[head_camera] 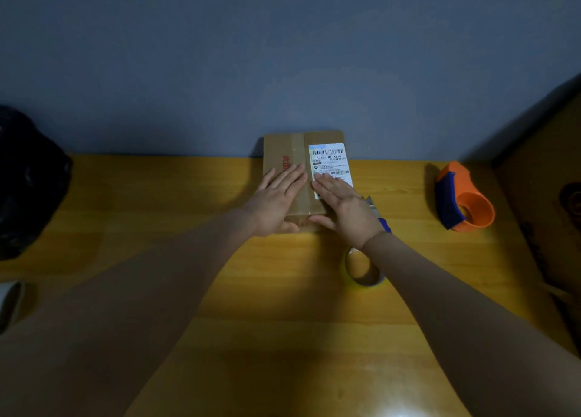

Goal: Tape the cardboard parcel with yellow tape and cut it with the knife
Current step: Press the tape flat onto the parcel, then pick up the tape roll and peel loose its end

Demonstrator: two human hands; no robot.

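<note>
The flat brown cardboard parcel [303, 171] with a white printed shipping label lies on the yellow wooden desk [188, 291], its far end close to the grey wall. Both the left hand [278, 199] and the right hand [344, 209] lie open and flat on its top, gripping nothing, either side of the centre seam, probably to press the flaps down and steady it for taping. The roll of yellow tape [364, 267] sits under the right wrist, within easy reach, and the blue-handled knife [379, 215] lies just beside the parcel, mostly hidden by that hand.
</note>
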